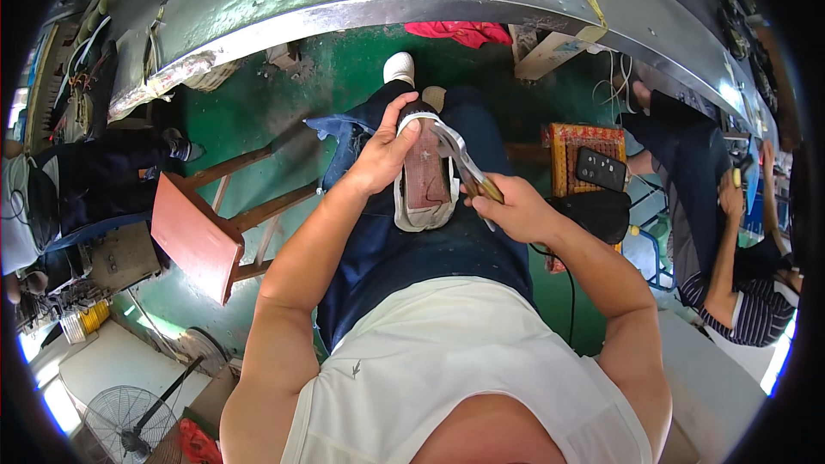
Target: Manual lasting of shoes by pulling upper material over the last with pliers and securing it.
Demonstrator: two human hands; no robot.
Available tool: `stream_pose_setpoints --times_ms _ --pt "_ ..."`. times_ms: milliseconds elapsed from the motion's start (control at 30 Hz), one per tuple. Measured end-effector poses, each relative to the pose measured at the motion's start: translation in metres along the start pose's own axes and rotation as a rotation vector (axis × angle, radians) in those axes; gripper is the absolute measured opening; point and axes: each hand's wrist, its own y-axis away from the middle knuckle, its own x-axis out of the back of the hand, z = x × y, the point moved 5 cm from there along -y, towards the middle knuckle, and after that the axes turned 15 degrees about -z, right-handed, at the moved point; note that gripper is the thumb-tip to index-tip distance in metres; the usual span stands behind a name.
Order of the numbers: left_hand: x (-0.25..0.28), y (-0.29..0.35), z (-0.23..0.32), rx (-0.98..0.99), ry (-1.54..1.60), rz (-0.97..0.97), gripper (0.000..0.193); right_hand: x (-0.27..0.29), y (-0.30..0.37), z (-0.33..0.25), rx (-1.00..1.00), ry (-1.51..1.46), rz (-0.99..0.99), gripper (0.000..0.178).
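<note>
Item: shoe upper on a last [425, 179], white-grey material around a reddish-brown sole face, lying sole-up on the person's lap over dark blue trousers [404, 249]. Toe end points away from the body, toward the steel bench edge [361, 13].

Left hand [384, 150]: forearm comes in from the lower left, elbow bent, wrist angled inward. The palm lies against the left flank of the shoe; fingers curl over the far end, thumb on the near side. Closed in a firm grasp on the shoe.

Right hand [514, 206]: forearm enters from the lower right, elbow out to the side. The fist is wrapped around the yellowish handles of metal pincers [460, 163]. The tool slants up and to the left, its head meeting the shoe's right-hand rim near the toe. Whether the tool's head bites the material cannot be told.

Surroundings: red wooden stool [199, 241] just left of the knee on the green floor [292, 103]; patterned seat [584, 150] at right carrying a black phone [600, 169]; black cap [601, 210] beside it, close to the right wrist. Red cloth [460, 32] under the bench. Standing fan [120, 421] at lower left. Another person [730, 275] in a striped top sits at far right, hands apart from this work.
</note>
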Motion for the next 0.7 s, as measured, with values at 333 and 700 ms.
stream_pose_setpoints --times_ms 333,700 --pt "0.023 -0.009 -0.020 -0.013 -0.192 0.020 0.046 0.018 -0.034 0.003 -0.106 0.143 0.051 0.022" --pt "0.001 -0.002 0.002 0.014 0.162 0.157 0.052 0.020 -0.004 -0.012 0.092 0.428 0.130 0.027"
